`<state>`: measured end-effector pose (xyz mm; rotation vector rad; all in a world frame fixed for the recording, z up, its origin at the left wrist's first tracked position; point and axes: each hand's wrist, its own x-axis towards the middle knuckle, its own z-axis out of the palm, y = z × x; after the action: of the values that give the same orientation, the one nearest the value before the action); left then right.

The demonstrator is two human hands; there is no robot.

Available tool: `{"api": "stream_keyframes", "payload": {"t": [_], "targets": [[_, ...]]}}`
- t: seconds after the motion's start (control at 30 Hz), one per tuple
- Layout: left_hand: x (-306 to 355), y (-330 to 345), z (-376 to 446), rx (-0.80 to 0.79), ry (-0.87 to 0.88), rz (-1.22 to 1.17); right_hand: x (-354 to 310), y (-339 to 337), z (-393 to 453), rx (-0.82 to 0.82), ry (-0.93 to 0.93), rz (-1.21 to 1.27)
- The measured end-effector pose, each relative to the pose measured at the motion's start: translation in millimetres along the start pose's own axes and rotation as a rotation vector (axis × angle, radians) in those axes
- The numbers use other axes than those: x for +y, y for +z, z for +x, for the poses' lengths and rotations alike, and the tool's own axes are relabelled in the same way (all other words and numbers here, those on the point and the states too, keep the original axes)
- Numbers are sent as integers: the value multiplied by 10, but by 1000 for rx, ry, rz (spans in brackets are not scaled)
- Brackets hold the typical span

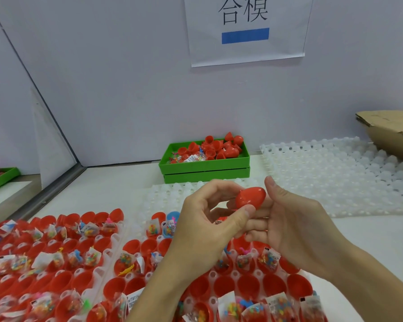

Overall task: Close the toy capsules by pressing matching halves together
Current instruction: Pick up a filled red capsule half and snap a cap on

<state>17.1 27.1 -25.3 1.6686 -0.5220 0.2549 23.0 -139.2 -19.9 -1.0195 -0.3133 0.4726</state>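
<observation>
Head camera: both hands are holding a glossy red plastic egg-shaped capsule (250, 197) above the white tray of red halves (221, 275), the left hand (205, 224) pinching it with its thumb, the right hand (289, 219) cradling it on curled fingers.

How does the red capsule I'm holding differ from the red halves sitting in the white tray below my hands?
The held capsule looks like a whole egg, lifted between the left hand and right hand; the tray halves are open cups seated in the white tray. Its inside is hidden; some halves show toy packets, others look empty. Both are glossy red plastic.
</observation>
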Motion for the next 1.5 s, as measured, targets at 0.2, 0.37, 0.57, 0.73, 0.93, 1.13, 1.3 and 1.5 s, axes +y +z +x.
{"api": "stream_keyframes", "payload": {"t": [0.2,0.37,0.57,0.73,0.93,1.13,1.3,1.5], "targets": [[-14,12,-7,77,43,94,18,-24,29,179,-119,-179],[-11,24,-13,89,51,160,56,25,45,271,-207,-287],[25,31,1,100,-40,11,25,11,11,375,-394,-420],[24,24,17,113,-176,-215,63,77,-25,347,-630,-775],[-39,74,26,87,-225,-341,146,130,2,413,-765,-855],[-56,113,5,92,-200,-311,175,130,-19,434,-776,-877],[-44,110,10,107,-194,-299,163,111,-14,389,-742,-785],[-8,74,29,123,-219,-200,96,85,1,373,-674,-769]]}}
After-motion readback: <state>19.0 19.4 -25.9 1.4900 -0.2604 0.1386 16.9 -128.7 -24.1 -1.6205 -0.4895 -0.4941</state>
